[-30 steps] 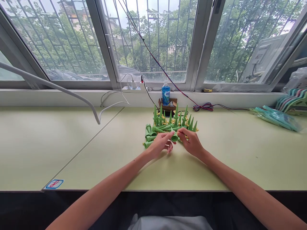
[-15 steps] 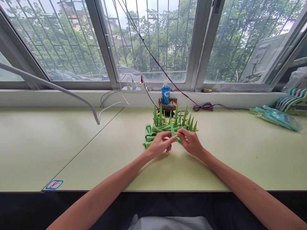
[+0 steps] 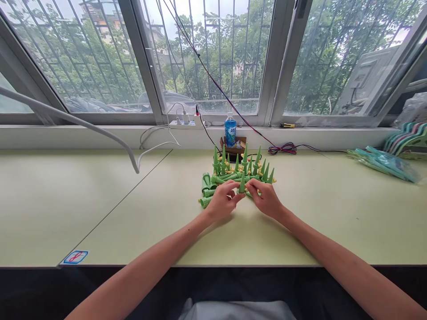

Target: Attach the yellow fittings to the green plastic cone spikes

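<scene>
A green cone-shaped plant watering spike (image 3: 242,183) stands point-up between my hands, just above the near side of a pile. My left hand (image 3: 220,203) grips its lower end between thumb and fingers. From the other side, my right hand (image 3: 267,198) is closed in a pinch at the spike's small yellow valve, mostly hidden by the fingertips. Behind my hands, several similar green spikes (image 3: 244,160) with yellow valves stand upright. More green pieces (image 3: 206,202) lie on their sides by my left hand.
A blue liquid bottle (image 3: 230,131) stands by a small brown box (image 3: 242,143) at the sill. Coiled cable (image 3: 283,148) and bagged teal items (image 3: 383,164) lie to the right. A white cable (image 3: 100,130) hangs at left above the pale green table (image 3: 110,213).
The spike has come down slightly and stands more upright. My left fingers have shifted around its lower end. My right hand has barely moved.
</scene>
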The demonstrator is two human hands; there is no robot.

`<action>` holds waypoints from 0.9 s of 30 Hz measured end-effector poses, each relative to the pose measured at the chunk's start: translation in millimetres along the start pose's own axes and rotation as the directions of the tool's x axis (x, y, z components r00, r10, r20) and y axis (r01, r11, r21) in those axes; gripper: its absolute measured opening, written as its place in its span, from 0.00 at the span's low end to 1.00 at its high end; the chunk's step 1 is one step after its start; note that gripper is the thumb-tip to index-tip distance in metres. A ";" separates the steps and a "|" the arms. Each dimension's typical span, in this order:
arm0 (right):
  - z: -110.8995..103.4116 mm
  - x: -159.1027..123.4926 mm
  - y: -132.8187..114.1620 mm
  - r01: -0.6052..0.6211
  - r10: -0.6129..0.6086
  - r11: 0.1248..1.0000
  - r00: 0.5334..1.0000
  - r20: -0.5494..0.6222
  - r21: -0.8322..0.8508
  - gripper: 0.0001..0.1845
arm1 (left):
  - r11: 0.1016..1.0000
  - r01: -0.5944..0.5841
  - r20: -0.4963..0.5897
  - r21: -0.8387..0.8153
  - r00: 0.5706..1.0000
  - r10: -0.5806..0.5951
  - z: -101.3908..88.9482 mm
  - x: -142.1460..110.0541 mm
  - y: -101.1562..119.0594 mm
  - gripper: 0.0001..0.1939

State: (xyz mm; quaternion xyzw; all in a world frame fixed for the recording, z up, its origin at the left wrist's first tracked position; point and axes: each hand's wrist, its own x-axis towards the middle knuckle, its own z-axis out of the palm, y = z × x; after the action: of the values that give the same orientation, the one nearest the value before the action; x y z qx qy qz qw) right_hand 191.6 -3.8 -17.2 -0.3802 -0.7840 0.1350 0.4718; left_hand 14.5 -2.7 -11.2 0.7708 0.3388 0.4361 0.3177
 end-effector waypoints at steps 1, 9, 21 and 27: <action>0.0 0.0 0.1 -0.002 0.002 1.000 1.000 0.001 -0.001 0.13 | 1.000 -0.016 -0.009 0.021 1.000 0.016 0.1 0.0 -1.0 0.13; 1.1 0.7 -1.3 -0.018 0.018 1.000 0.999 -0.033 -0.005 0.12 | 0.992 -0.048 -0.029 0.117 0.998 0.052 1.4 0.1 2.2 0.10; -1.2 0.8 -2.1 -0.028 0.019 0.998 0.986 -0.167 -0.055 0.11 | 0.992 0.109 -0.166 -0.068 0.979 -0.119 2.0 2.8 9.1 0.17; -2.0 0.7 -2.9 -0.020 0.012 0.999 0.987 -0.162 -0.047 0.12 | 0.866 0.362 0.064 -0.346 0.930 -0.363 -0.8 4.8 12.4 0.31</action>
State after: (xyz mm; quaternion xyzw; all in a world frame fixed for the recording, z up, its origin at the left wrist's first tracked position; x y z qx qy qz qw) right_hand 191.7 -5.5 -14.1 -0.4074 -0.7430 0.0883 0.5236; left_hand 18.7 -5.8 1.1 0.6232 0.3943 0.4236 0.5260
